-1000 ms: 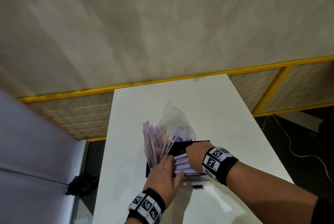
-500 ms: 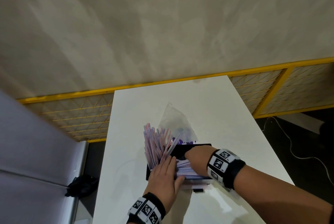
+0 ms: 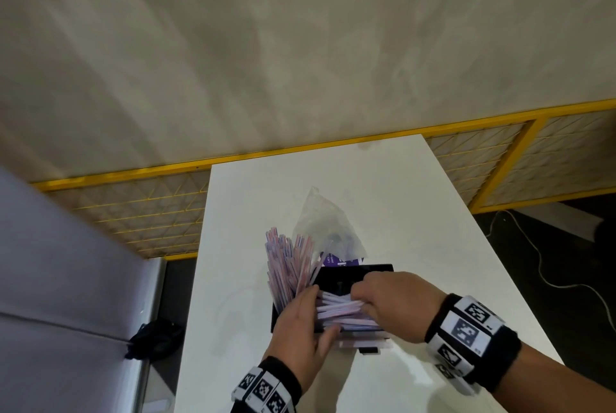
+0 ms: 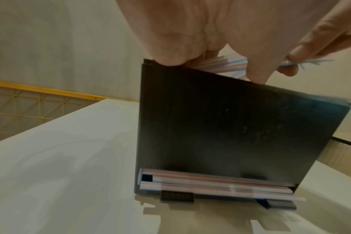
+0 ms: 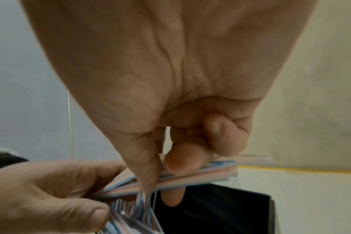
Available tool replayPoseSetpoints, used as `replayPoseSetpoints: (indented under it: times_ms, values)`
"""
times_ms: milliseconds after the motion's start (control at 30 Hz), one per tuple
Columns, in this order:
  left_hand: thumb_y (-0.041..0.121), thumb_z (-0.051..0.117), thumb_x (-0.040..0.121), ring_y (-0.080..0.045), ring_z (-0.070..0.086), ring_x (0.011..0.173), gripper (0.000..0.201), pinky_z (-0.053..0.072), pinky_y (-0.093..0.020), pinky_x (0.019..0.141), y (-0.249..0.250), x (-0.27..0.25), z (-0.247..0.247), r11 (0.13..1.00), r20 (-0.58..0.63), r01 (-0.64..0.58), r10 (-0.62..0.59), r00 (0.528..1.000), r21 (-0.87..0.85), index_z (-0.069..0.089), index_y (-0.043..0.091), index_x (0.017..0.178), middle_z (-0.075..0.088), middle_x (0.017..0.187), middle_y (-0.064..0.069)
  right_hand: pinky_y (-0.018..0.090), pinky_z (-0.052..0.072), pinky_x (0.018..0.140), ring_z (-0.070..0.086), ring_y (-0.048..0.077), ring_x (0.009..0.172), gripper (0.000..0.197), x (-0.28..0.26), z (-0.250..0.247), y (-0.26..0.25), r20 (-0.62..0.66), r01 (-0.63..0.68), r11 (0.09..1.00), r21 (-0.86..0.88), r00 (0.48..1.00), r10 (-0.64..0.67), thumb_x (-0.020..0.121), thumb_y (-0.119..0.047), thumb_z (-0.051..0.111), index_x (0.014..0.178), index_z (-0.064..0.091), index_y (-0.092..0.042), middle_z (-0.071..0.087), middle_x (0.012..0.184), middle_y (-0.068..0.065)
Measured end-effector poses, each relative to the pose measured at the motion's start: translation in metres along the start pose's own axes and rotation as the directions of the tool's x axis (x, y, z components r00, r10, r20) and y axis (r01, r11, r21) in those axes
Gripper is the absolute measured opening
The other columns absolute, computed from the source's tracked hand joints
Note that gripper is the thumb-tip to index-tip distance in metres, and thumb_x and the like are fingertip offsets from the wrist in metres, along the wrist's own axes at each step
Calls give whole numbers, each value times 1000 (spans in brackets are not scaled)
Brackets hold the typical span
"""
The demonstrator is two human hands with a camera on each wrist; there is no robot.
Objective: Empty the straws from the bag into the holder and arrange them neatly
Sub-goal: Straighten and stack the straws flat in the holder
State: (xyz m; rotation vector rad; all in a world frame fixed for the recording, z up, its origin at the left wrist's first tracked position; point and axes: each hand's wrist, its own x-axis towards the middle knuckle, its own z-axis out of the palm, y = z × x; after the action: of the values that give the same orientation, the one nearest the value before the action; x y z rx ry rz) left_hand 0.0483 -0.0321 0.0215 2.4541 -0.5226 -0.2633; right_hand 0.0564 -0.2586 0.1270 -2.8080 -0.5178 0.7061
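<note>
1. Straws (image 3: 336, 309) lie crosswise on the black holder (image 3: 346, 279) on the tabletop (image 3: 383, 199); more fan upright at its left side.
2. Right hand (image 3: 393, 302) pinches a bundle between thumb and curled fingers; lay it level and parallel.
3. Left hand (image 3: 301, 326), fingers straight, presses the straw ends; square them flush.
4. Bag (image 3: 328, 226) stands behind the holder, seemingly emptied.
</note>
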Motion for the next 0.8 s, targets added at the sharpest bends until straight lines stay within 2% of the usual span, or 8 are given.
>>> replayPoseSetpoints:
  times_ms: [133, 267, 333, 467, 533, 600, 700, 800]
  values:
    - [53, 59, 90, -9, 45, 129, 65, 29, -19, 113, -4, -1, -10, 999, -40, -32, 33, 999, 20, 44, 23, 146, 50, 139, 11, 36, 47, 78, 59, 20, 91, 17, -7, -1, 6, -52, -2, 998, 59, 999, 5, 106, -32, 44, 111, 59, -28, 58, 105, -4]
    - [54, 61, 86, 12, 41, 119, 57, 29, -7, 106, -7, -2, -17, 998, -46, -36, 34, 998, -53, 39, 44, 138, 42, 124, 35, 34, 47, 80, 60, 17, 92, 17, -14, -1, 9, -96, -23, 995, 92, 995, 32, 106, -35, 44, 113, 59, -32, 58, 106, -8]
    - [50, 66, 84, 16, 40, 119, 60, 33, -8, 105, -8, -1, -19, 995, -40, -24, 21, 999, -97, 35, 52, 136, 42, 123, 39, 33, 48, 79, 60, 17, 91, 17, -15, -2, 10, -102, -36, 995, 88, 994, 45, 106, -35, 44, 113, 59, -33, 58, 105, -8]
    - [46, 74, 79, 5, 45, 127, 78, 39, -18, 109, -12, 0, -17, 989, -50, 15, -23, 998, -144, 38, 36, 148, 50, 135, 21, 36, 49, 82, 61, 19, 95, 22, -6, 5, 10, -53, -54, 996, 64, 997, 57, 104, -26, 44, 115, 62, -30, 62, 108, -4]
    - [48, 77, 74, 6, 45, 127, 83, 39, -14, 107, -14, 0, -18, 988, -56, 13, -21, 998, -152, 38, 36, 147, 50, 135, 20, 37, 50, 85, 61, 22, 102, 27, 2, 13, 8, -3, -62, 997, 51, 998, 62, 102, -19, 45, 120, 63, -28, 64, 113, -1]
    - [52, 79, 70, 11, 43, 125, 87, 34, -5, 102, -16, -2, -19, 989, -60, -17, 9, 998, -146, 35, 44, 145, 46, 132, 29, 35, 50, 88, 62, 24, 108, 30, 12, 24, 6, 24, -86, 995, 46, 996, 85, 101, -14, 47, 124, 62, -27, 66, 118, 0]
    - [57, 76, 76, 11, 43, 123, 68, 34, -5, 100, -16, -2, -21, 994, -57, -59, 54, 997, -96, 38, 51, 132, 44, 129, 35, 41, 53, 94, 64, 29, 111, 33, 25, 36, 0, 56, -104, 992, 67, 993, 100, 100, -14, 48, 128, 61, -22, 69, 122, 5]
    - [54, 63, 91, 0, 42, 131, 57, 35, -22, 112, -16, -1, -21, 998, -29, -53, 53, 998, -19, 50, 31, 140, 47, 140, 17, 43, 51, 98, 62, 28, 117, 35, 32, 39, -6, 66, -69, 986, 152, 996, 60, 101, -26, 49, 134, 59, -22, 68, 129, 6]
